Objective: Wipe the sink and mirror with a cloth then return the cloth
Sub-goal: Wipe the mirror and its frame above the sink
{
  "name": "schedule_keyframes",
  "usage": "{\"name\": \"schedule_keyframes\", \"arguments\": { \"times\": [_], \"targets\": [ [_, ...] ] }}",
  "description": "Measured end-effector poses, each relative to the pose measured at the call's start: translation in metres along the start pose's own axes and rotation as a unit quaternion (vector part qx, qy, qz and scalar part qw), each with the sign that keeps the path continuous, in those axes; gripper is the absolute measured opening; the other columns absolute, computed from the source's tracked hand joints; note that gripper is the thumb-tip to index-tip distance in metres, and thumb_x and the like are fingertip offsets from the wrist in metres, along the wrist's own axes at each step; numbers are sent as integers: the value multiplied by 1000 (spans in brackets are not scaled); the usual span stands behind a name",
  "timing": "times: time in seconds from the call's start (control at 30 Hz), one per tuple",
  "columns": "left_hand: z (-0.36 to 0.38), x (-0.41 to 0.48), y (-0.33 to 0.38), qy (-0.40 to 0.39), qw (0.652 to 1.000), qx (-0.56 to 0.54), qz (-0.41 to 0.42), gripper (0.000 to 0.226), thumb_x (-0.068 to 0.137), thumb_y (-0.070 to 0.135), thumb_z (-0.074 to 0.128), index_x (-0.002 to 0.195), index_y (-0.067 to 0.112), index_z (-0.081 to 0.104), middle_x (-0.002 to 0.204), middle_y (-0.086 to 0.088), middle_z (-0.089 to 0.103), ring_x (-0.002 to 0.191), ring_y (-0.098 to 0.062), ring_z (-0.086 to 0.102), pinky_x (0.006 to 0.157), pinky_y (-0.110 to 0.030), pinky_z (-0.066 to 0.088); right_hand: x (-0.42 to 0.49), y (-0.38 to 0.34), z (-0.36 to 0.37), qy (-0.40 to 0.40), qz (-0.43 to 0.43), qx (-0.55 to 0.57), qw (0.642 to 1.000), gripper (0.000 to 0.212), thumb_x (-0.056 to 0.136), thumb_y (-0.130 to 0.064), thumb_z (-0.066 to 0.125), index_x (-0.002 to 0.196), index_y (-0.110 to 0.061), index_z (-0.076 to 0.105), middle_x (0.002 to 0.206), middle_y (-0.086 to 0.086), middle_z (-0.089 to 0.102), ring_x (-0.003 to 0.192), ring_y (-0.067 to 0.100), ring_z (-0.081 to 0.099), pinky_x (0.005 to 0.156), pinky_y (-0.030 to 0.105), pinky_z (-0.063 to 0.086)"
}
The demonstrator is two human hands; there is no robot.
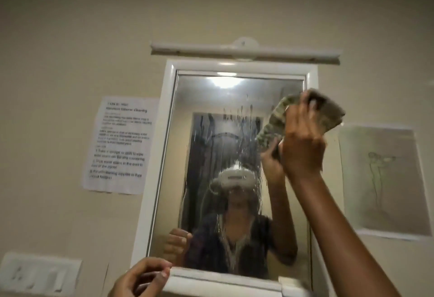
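Note:
A white-framed mirror (211, 132) hangs on the beige wall, its glass streaked with wet drips down the middle. My right hand (303, 146) is raised to the mirror's upper right part and grips a bunched grey-green cloth (328, 113) against the glass and frame edge. My left hand (138, 278) is low at the mirror's bottom left corner, fingers curled loosely, holding nothing. The sink is out of view.
A white tube light (244, 52) is mounted just above the mirror. A printed paper sheet (119, 144) is taped to the wall on the left, a faint drawing (382, 179) on the right. A white switch panel (40, 273) sits at lower left.

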State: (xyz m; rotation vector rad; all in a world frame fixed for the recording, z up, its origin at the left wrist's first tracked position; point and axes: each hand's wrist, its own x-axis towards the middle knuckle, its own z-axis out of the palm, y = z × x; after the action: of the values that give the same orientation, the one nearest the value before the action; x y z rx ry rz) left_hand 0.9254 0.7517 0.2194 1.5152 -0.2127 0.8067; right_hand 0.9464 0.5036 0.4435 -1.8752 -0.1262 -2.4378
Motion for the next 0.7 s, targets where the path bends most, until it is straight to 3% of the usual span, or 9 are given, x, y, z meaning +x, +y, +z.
{"name": "schedule_keyframes", "arguments": {
  "times": [0.1, 0.17, 0.3, 0.43, 0.53, 0.7],
  "targets": [
    [0, 34, 32, 76, 995, 21, 65, 25, 72, -5, 71, 62, 18, 72, 58, 3, 72, 63, 2, 65, 52, 4, 42, -23, -9, 40, -102, 49, -26, 993, 63, 78, -6, 60, 134, 1, 33, 142, 30, 37, 131, 49, 33, 104, 66, 30],
    [1, 65, 55, 125, 984, 43, 116, 20, 74, -2, 69, 76, 18, 72, 72, -5, 73, 66, 9, 63, 57, 3, 43, -37, -18, 50, -125, 92, -17, 988, 66, 83, -22, 54, 141, -4, 28, 151, 25, 24, 139, 45, 16, 110, 62, 12],
    [9, 127, 103, 189, 962, 70, 184, 25, 83, 7, 61, 106, 16, 68, 110, -10, 68, 98, -22, 63, 82, -28, 47, -26, -23, 62, -109, 152, -9, 982, 64, 89, -32, 38, 145, -6, 20, 154, 25, 11, 140, 46, 6, 110, 62, 6],
    [15, 171, 141, 204, 959, 55, 187, 38, 90, 19, 53, 127, 11, 54, 132, -14, 56, 122, -32, 51, 103, -44, 40, 30, -23, 84, -72, 269, 11, 960, 65, 93, -33, 42, 146, -4, 17, 154, 27, 2, 140, 46, 0, 111, 62, 0],
    [17, 196, 150, 165, 975, 19, 147, 42, 94, 32, 45, 130, 11, 50, 136, -15, 54, 125, -33, 48, 107, -45, 36, 75, -37, 97, -58, 291, 39, 954, 66, 92, -32, 45, 145, -3, 19, 154, 27, 5, 140, 46, 3, 111, 62, 0],
    [14, 221, 143, 111, 988, -43, 95, 57, 88, 58, 34, 110, 13, 63, 111, -15, 66, 103, -35, 59, 99, -49, 45, 117, -79, 111, -58, 283, 60, 956, 60, 93, -27, 42, 144, -3, 20, 154, 24, 6, 140, 44, 3, 111, 62, -2]
  ]
}}
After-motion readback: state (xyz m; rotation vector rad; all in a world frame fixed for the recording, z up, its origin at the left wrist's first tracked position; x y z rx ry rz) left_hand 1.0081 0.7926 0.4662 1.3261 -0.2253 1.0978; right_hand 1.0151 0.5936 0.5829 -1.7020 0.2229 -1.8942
